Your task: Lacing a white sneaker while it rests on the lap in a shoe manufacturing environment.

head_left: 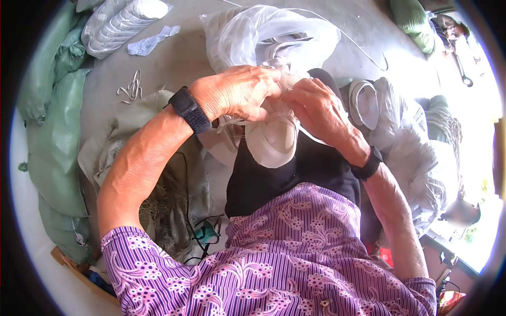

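Observation:
A cream shoe upper (272, 141) with a mesh toe lies over the dark cloth on my lap, its rounded toe toward me. My left hand (243, 94) is closed around its far part from the left, thumb down on the top. From the right, my right hand (320, 104) pinches at the same part; what is between its fingertips is too small to make out. Another pale upper (219, 145), with a white lace near it, lies partly hidden below my left wrist.
Beyond my hands stands a clear plastic bag (221, 45) holding pale pieces. Loose white laces (132, 87) lie on the floor at left. Green sacks (55, 142) line the left side. White bundles (416, 152) and a pale upper (363, 105) are at right; a wrapped stack (118, 26) lies far left.

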### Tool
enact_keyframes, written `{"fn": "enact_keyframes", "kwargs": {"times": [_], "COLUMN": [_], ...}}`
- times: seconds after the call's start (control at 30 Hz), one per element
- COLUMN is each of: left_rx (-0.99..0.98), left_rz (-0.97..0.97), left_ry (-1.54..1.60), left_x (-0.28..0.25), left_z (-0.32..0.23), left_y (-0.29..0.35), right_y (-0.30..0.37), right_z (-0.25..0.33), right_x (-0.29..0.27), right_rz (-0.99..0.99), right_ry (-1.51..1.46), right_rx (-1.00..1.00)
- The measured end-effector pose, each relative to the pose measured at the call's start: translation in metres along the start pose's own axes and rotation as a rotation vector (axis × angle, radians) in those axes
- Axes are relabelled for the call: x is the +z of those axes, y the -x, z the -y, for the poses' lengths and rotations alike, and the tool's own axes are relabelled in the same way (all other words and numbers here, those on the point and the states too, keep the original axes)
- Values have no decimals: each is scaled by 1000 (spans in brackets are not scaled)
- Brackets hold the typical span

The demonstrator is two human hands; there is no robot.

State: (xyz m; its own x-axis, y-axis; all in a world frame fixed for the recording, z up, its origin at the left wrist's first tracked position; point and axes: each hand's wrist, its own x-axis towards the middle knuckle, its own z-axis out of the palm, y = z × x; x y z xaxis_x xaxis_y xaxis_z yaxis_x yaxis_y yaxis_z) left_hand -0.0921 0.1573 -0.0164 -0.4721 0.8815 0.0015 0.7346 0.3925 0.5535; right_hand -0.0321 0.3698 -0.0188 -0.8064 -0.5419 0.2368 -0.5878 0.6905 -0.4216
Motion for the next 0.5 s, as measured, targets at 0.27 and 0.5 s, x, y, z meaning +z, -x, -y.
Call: {"fn": "enact_keyframes", "kwargs": {"times": [0.27, 0.5], "left_rx": [1, 56], "left_rz": [-239, -572], "left_ry": [277, 272], "left_x": [21, 38], "left_z": [-7, -11], "left_y": [19, 29], "right_y": [-5, -22], "right_z": [0, 14], "right_x": [-4, -1], "right_rz": [13, 46], "right_ry": [-20, 5], "right_rx": [-2, -94]}}
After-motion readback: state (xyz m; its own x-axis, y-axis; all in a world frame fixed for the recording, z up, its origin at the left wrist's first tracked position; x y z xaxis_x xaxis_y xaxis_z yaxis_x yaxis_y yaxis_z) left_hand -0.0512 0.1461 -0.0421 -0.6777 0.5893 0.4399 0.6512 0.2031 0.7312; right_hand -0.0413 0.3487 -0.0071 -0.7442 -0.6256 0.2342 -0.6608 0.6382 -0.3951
